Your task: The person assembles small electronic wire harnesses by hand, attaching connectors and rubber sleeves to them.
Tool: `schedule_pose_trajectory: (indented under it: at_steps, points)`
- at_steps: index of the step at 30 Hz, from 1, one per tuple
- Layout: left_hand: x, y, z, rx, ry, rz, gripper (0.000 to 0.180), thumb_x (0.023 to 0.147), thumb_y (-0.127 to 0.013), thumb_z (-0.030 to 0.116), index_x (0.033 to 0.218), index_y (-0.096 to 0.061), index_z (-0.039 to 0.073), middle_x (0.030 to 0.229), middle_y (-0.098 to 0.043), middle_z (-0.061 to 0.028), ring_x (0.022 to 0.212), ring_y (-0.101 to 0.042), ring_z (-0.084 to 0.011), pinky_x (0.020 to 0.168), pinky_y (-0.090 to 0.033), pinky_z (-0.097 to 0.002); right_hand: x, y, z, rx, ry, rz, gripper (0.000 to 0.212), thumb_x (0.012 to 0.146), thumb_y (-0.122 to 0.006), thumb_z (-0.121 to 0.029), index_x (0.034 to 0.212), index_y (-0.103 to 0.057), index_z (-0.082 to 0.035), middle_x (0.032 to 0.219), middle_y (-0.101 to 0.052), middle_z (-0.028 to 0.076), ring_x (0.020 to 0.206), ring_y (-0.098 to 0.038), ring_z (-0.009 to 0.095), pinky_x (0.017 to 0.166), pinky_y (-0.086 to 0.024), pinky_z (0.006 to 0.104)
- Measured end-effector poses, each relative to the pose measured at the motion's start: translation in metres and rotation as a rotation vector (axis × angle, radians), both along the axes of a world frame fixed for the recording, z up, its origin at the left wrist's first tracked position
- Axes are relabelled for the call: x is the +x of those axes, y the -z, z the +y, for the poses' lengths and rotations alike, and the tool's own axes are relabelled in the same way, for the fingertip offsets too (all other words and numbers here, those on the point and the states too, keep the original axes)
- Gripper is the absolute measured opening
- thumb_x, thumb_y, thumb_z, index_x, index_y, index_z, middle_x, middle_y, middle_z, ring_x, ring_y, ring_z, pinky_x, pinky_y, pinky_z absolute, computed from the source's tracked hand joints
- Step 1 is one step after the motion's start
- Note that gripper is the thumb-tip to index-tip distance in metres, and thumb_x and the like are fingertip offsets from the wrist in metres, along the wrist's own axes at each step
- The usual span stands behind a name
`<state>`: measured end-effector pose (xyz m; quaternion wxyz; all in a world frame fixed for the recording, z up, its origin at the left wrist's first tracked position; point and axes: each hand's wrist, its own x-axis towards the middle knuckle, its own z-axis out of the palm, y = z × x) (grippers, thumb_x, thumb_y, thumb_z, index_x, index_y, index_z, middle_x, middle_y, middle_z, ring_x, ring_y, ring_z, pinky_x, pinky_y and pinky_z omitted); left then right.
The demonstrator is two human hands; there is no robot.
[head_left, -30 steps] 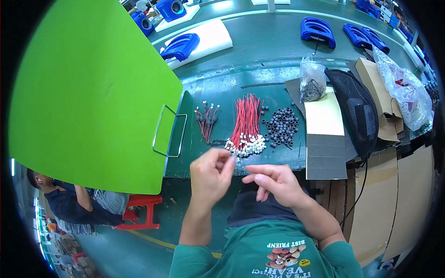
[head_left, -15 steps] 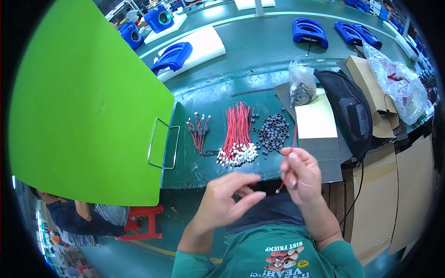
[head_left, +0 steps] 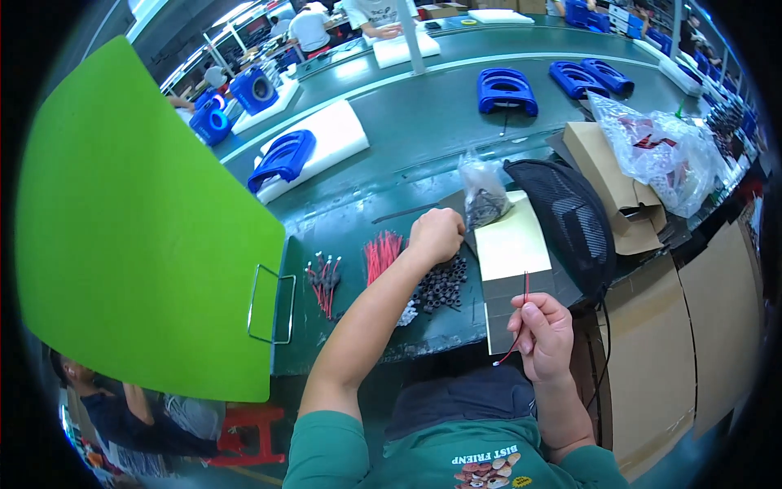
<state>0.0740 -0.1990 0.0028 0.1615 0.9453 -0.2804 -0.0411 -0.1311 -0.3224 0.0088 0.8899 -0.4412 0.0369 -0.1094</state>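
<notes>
On the left of the bench [head_left: 407, 191] lies a small bunch of red-and-black wires [head_left: 324, 279], then a bundle of red wires [head_left: 381, 254]. The left hand [head_left: 436, 235] reaches far, its grip curled shut over the pile of small black rings [head_left: 442, 285]; whether it pinches one is hidden. The right hand [head_left: 542, 334], near the body, pinches one thin red wire [head_left: 521, 314] upright between thumb and fingers.
</notes>
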Motion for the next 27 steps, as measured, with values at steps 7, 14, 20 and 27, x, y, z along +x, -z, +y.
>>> schedule_pose_trajectory:
  at_steps: [7,14,20,27]
  points:
    - [0.019,0.012,0.000,0.034,-0.011,-0.018,0.014,0.064,-0.060,0.014,0.074,-0.066,0.007,0.074,-0.063,-0.0138,0.072,-0.061,-0.0292,0.069,-0.049,-0.0369,0.007,0.006,-0.003,-0.325,-0.161,0.056,0.012,0.084,-0.053,-0.011,0.083,-0.059,-0.001,0.069,-0.062,0.009,0.042,-0.048,0.010,0.041,-0.039,0.0218]
    - [-0.007,-0.008,0.020,-0.225,-0.053,-0.027,0.017,0.064,-0.058,0.016,0.074,-0.065,0.004,0.074,-0.062,-0.0168,0.069,-0.060,-0.0316,0.067,-0.048,-0.0398,0.017,0.012,0.010,-1.606,-0.104,-0.063,0.017,0.081,-0.053,-0.019,0.072,-0.049,-0.004,0.067,-0.058,0.013,0.059,-0.058,0.033,0.053,-0.046,0.0420]
    - [-0.064,-0.033,0.040,-0.596,0.029,0.005,0.011,0.077,-0.056,0.008,0.078,-0.062,-0.002,0.069,-0.060,-0.0081,0.058,-0.059,-0.0151,0.054,-0.046,-0.0273,0.015,0.008,-0.004,-1.647,-0.039,-0.036,0.016,0.080,-0.054,-0.018,0.072,-0.050,-0.005,0.066,-0.058,0.013,0.059,-0.058,0.032,0.052,-0.045,0.0410]
    - [-0.072,-0.033,0.052,-1.032,-0.131,0.635,0.015,0.084,-0.046,0.002,0.095,-0.054,-0.004,0.077,-0.058,-0.0088,0.061,-0.058,-0.0112,0.053,-0.049,-0.0217,0.015,0.000,-0.025,-1.439,0.172,-0.054,0.008,0.080,-0.055,-0.014,0.076,-0.054,-0.007,0.062,-0.055,0.011,0.057,-0.055,0.029,0.051,-0.042,0.0381]
